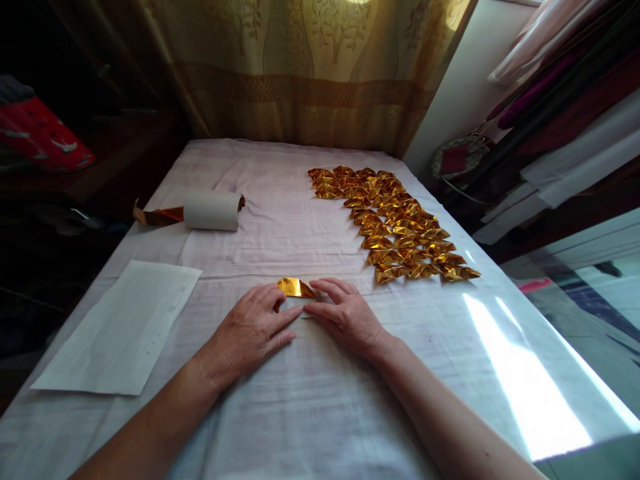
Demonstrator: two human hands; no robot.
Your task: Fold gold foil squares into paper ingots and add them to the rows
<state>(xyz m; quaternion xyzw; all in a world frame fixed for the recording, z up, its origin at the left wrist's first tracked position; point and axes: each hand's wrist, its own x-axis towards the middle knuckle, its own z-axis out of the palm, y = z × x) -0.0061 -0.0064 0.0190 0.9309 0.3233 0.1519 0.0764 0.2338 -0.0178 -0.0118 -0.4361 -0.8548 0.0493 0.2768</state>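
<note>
Pressing flat against the cloth-covered worktop [300,200], both hands meet at a single gold foil piece [295,287] in the head view. The left hand [250,330] lies palm down, fingers spread narrowly, its fingertips touching the near left edge of the foil. The right hand [345,313] lies likewise, fingertips at the foil's right corner — neither hand is closed around it. The foil piece sits near the middle of the worktop, partly folded. To the right, well apart, a batch of folded gold pieces [395,220] lies in rows. A white roll [211,211] lies at far left; a white sheet [125,327] lies nearer.
</note>
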